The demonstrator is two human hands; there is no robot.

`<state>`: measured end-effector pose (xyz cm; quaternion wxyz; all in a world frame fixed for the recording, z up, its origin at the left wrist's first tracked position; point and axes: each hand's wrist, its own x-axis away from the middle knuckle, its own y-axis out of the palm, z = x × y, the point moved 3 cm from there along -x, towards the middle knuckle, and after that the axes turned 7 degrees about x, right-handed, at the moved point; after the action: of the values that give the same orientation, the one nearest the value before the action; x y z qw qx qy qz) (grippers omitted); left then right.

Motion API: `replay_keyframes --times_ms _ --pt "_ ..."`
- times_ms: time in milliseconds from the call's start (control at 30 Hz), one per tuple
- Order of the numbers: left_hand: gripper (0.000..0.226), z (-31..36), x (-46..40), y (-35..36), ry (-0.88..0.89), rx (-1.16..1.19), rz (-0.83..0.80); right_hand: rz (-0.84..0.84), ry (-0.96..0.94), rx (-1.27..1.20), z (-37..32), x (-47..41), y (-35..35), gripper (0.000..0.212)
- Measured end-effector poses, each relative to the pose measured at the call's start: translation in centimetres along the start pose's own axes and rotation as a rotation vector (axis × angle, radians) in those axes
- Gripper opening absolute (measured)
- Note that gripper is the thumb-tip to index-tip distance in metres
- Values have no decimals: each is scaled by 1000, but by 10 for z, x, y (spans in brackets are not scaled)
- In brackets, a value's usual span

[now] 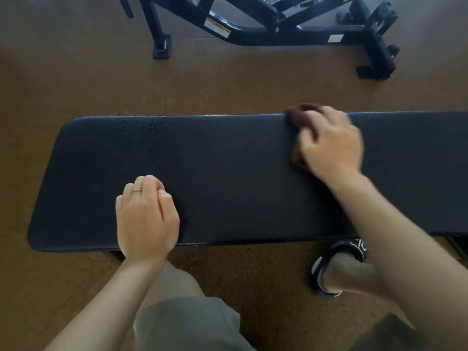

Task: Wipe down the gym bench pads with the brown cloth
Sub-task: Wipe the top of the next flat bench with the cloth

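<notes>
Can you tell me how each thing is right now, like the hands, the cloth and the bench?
Left hand: curled shut, empty, resting on the pad's near edge.
Right hand: pressing the cloth down, blurred.
Brown cloth: bunched under the right hand, at the pad's far edge.
Bench pad: flat, cracked near the left end.
Sandal: on a foot, on the floor.

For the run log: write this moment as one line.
right hand: pressing cloth on bench pad, far edge | left hand: fisted, resting on pad, near edge

Black bench pad (228,173) flat, long, cracked at left; brown cloth (297,117) bunched on far edge.
</notes>
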<state>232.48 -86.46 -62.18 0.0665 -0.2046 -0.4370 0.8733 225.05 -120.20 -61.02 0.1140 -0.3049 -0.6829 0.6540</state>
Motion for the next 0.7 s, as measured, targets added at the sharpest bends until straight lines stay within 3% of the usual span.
replay_keyframes --times_ms 67,167,333,400,467,533,600,700 --pt "18 0 1 0 0 -4 5 -26 175 38 32 4 -6 50" --pt "18 0 1 2 -8 -5 5 -41 277 91 -8 0 2 49" --pt "19 1 1 0 0 -8 -9 -59 -191 -47 -135 35 16 42" --pt "19 1 2 -1 2 -12 -11 -83 -355 -113 -141 37 11 42" --pt "20 1 1 -1 2 -10 -17 -63 -385 -90 -112 15 10 40" --pt "21 0 1 0 1 -9 -16 -27 -169 3 -56 -23 8 45" --pt "20 0 1 0 3 -1 -6 -105 92 109 2 -45 6 50" --pt "20 1 1 2 -4 -4 -2 -165 271 153 19 -49 3 50"
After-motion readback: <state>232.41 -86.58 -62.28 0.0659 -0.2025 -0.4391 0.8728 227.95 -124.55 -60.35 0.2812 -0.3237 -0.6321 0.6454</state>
